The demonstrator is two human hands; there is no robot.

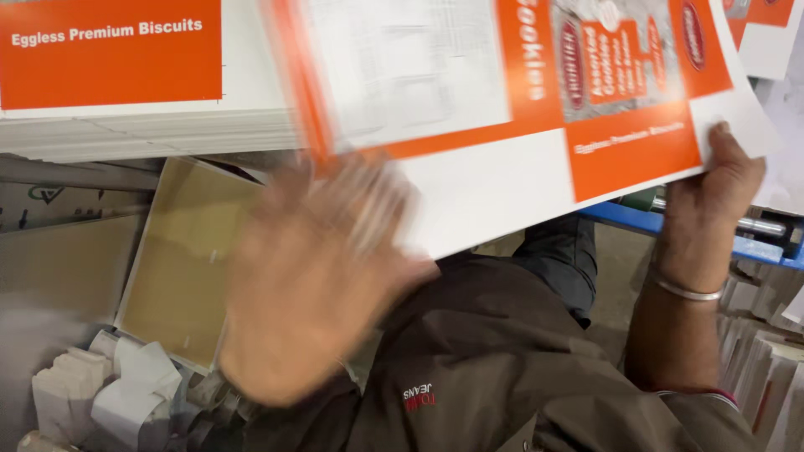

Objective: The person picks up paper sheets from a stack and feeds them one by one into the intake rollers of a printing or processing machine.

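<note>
A large printed card sheet [502, 109], white with orange panels, is held up in front of me. My right hand [716, 205] grips its lower right edge, with a metal bangle on the wrist. My left hand [310, 276] is blurred by motion, fingers spread, just under the sheet's lower left edge; whether it touches the sheet is unclear. A thick stack of similar orange and white sheets [142, 100] lies at the upper left. My dark brown jacket [502, 360] fills the lower middle.
A flat tan board [180, 268] lies below the stack. White paper offcuts [117, 389] are piled at the lower left. A blue frame with a metal roller [754, 234] stands at the right, above more white offcuts [766, 351].
</note>
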